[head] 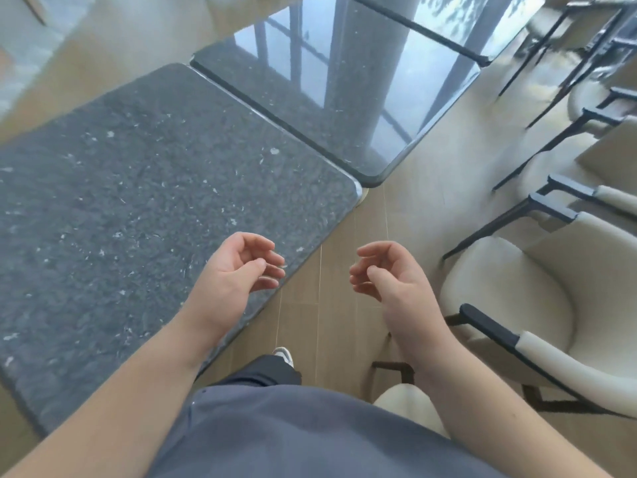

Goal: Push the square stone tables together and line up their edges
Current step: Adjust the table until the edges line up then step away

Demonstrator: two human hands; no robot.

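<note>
near stone table (138, 201): dark speckled, polished | far stone table (327, 98): abutting, corners offset | left hand (238, 270), right hand (389, 274): fingers loosely curled, empty

Near stone table (138, 208) is running off the left edge. Third table (482, 25) is being cropped at top. Table legs are lying hidden under the slabs. Far chairs (586, 46) are blurring.

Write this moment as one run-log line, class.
left hand: open, over near table | right hand: open, over floor | far table: nearly touching, corner offset
</note>
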